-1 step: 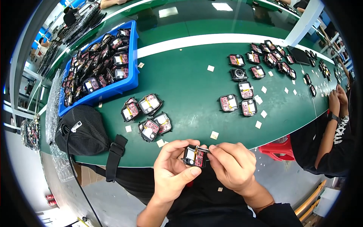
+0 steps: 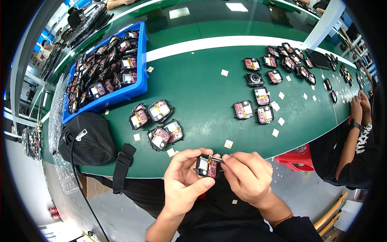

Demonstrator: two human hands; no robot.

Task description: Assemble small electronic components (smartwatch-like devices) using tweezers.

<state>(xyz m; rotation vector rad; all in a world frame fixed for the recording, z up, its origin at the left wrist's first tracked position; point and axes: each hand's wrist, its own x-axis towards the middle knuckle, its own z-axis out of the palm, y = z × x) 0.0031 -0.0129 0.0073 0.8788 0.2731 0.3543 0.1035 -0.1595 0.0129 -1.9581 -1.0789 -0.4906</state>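
Observation:
My left hand is closed round the edges of a small black device housing just off the table's near edge. Its open side faces up, showing a red circuit board, a white block and a strip of yellow tape. Between the thumb and fingers of my right hand is a thin metal tool, apparently tweezers, whose tip reaches the upper edge of the housing. The fingers partly hide the tool. Beyond my left hand, several similar open housings lie grouped on the green table.
A blue bin heaped with housings stands at the far left, a black mesh bag nearer. More housings and small pale square pieces are scattered rightward. A co-worker's hands are at the right, near a red stool.

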